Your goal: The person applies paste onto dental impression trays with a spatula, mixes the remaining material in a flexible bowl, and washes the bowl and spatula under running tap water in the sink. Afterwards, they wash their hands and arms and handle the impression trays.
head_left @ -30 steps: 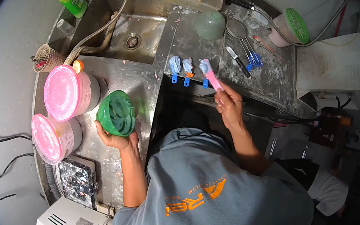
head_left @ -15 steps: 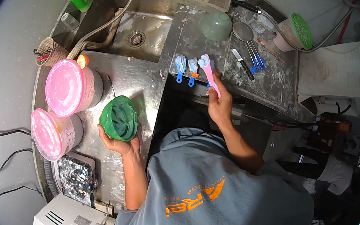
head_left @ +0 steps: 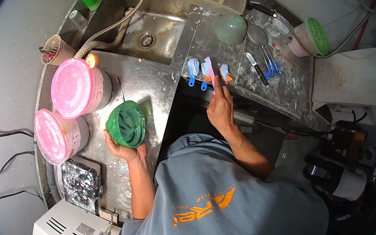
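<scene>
My left hand (head_left: pixel 123 149) is wrapped around the side and base of a green flexible mixing bowl (head_left: pixel 127 125), tilted so its hollow inside shows. In my right hand (head_left: pixel 221 109) is a pink spatula (head_left: pixel 212 70), its blade up among several small impression trays at the counter's edge. A blue-handled tray (head_left: pixel 194 68) filled with pale bluish paste lies leftmost. Beside it, another paste-filled tray (head_left: pixel 204 78) is partly behind the spatula. To the right of the blade lies a tray with orange parts (head_left: pixel 225 73), also bearing bluish paste.
Two pink-lidded tubs (head_left: pixel 71 88) (head_left: pixel 51 136) stand on the left counter. Behind lies a steel sink (head_left: pixel 157 31) with a hose. At right are a knife (head_left: pixel 256 68), strainers (head_left: pixel 258 34), a translucent bowl (head_left: pixel 230 29) and a green-lidded tub (head_left: pixel 303 39).
My right hand has moved slightly left, taking the spatula from the right-hand tray to the middle one and turning its blade. My left hand keeps holding the bowl, nearly still. The view has shifted slightly.
</scene>
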Action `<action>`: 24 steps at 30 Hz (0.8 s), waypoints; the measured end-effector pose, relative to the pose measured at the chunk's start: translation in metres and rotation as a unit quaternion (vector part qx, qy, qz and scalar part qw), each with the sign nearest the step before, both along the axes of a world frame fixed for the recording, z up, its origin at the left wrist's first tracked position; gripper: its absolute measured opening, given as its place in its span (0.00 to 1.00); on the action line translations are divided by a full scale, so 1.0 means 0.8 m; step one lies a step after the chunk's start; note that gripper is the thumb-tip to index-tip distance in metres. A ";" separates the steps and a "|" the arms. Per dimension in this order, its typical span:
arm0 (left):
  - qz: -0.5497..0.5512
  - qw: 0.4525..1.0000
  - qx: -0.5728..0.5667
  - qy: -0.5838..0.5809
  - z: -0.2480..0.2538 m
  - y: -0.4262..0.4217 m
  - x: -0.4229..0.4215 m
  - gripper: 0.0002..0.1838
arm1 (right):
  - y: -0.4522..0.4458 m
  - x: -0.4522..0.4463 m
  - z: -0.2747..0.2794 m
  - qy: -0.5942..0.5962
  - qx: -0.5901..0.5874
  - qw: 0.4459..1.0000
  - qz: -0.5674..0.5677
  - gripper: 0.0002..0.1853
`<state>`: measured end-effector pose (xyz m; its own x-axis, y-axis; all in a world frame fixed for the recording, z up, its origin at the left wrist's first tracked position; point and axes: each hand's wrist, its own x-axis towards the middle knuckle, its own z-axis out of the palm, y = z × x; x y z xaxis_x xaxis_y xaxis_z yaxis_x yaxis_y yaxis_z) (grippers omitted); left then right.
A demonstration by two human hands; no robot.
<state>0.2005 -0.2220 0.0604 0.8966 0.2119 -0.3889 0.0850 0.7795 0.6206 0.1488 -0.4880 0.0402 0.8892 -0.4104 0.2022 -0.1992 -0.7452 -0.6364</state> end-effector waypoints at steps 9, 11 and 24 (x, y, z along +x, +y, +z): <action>0.005 1.000 -0.006 0.001 -0.003 0.007 0.000 0.30 | 0.003 -0.003 0.012 -0.001 -0.018 1.000 0.002 0.29; 0.011 1.000 -0.009 0.007 -0.002 0.009 -0.002 0.30 | 0.006 -0.016 0.018 0.005 -0.012 1.000 0.006 0.29; -0.008 1.000 -0.017 -0.001 0.002 0.006 0.000 0.30 | 0.003 0.021 0.025 0.052 -0.020 0.998 0.010 0.30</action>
